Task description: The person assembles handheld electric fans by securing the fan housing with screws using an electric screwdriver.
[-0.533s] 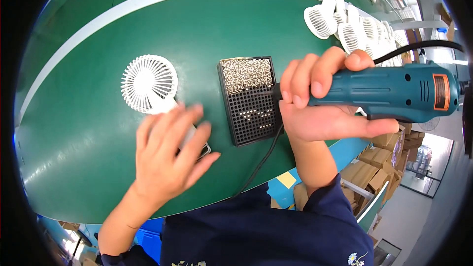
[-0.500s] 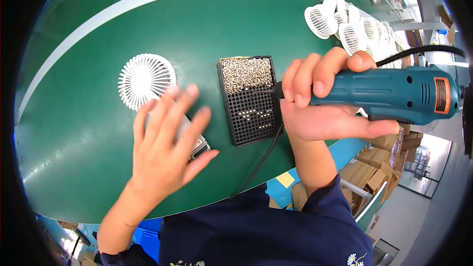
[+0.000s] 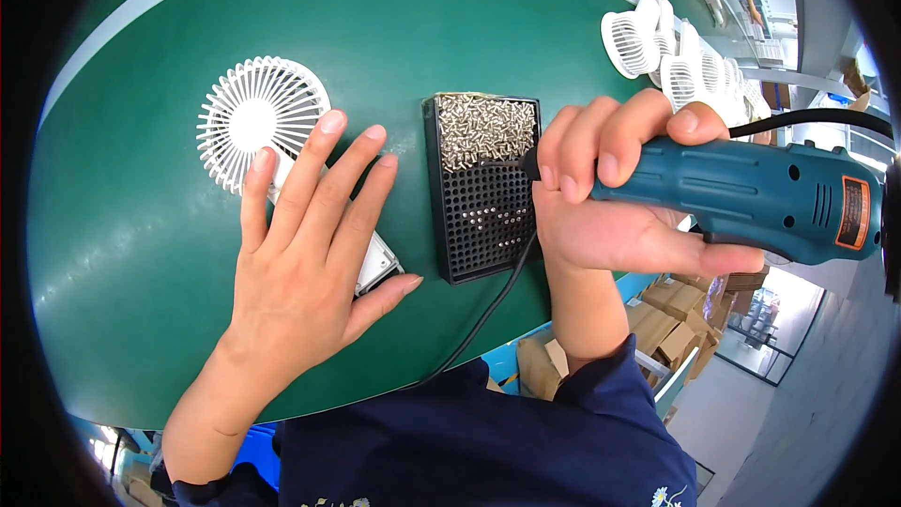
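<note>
My left hand [image 3: 296, 272], fingers spread, lies over the handle of a white handheld fan [image 3: 251, 124] with a round slatted grille. Most of the handle is hidden under the palm; its pale end shows beside my thumb. In my right hand [image 3: 601, 237] is a teal electric screwdriver [image 3: 741, 190], held sideways with its black nose pointing left. That nose overlaps the right edge of a black screw tray [image 3: 460, 258]; its tip is hard to make out. Loose silver screws [image 3: 488, 131] fill the tray's far part, and several sit in its grid of holes.
More white fan bodies [image 3: 680, 75] are heaped at the table's far right. A black cord [image 3: 479, 330] runs past the tray to the front edge, and a thicker cable [image 3: 817, 118] lies behind the screwdriver. Cardboard boxes [image 3: 671, 319] stand beyond the green table [image 3: 122, 253].
My left hand, blurred before, now shows sharply over the fan handle, its fingers a little straighter. My right hand keeps its grip on the screwdriver. The whole view has shifted slightly.
</note>
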Demonstrator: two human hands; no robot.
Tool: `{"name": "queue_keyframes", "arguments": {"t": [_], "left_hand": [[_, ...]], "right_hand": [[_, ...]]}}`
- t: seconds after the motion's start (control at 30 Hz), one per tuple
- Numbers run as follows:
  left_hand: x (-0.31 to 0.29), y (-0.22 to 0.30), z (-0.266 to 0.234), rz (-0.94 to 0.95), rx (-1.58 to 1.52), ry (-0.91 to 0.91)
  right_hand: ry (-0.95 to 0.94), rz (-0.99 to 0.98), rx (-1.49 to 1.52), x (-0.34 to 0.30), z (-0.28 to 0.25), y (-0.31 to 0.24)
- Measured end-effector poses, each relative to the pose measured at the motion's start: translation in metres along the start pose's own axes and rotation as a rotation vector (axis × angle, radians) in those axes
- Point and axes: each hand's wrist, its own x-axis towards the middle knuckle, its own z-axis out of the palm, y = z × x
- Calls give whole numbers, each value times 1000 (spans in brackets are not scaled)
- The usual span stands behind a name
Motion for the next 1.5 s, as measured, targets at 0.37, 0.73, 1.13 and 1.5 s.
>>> {"name": "queue_keyframes", "arguments": {"t": [0.37,0.73,1.13,1.5], "left_hand": [[-7,0,0,-51,31,78],[-10,2,-5,-118,39,37],[-7,9,7,-84,-28,99],[-5,6,7,-93,-66,153]], "right_hand": [[18,-41,-43,-2,4,3],[-145,-75,-145,-5,9,2],[93,-31,-29,-8,62,-31],[23,54,31,-23,83,-9]]}}
